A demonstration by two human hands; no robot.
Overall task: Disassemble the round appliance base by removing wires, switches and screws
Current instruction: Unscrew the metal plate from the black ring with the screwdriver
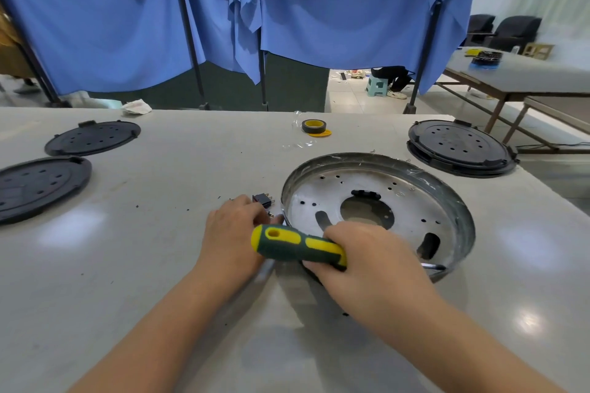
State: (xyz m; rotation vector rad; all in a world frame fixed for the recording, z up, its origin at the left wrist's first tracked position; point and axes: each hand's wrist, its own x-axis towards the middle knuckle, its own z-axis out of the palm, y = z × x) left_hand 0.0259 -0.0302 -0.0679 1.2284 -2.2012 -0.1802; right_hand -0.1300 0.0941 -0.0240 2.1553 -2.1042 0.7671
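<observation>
The table point(143, 265) is a wide, pale grey, slightly shiny top that shows soft reflections of ceiling lights and some small dark crumbs. Behind its far edge hang blue curtains point(127, 25) on dark poles. To the right there is a white tiled floor, a second table point(526, 76) with some small things on it, dark armchairs point(510, 32) and a small green stool point(376, 86).

The metal base point(376, 210), a round shallow pan with holes and cut-outs, lies toward the right side of the table, a little nearer the front edge than the far one. The right hand point(367, 258) rests over its near rim, fingers curled around a green and yellow screwdriver point(297, 246). The handle points left and the metal tip shows at the right, at the near rim of the base. The left hand point(233, 233) is just left of the base, fingers bent down on the table close to the rim; I cannot tell whether they pinch something. A small black switch point(263, 199) lies just beyond this hand, beside the base.

Two black round covers point(92, 137) point(38, 188) lie near the left edge, and a stack of black covers point(459, 147) sits at the far right corner. A roll of tape point(314, 127) is near the far edge in the middle, and a crumpled cloth point(137, 106) is on the far edge to the left.
</observation>
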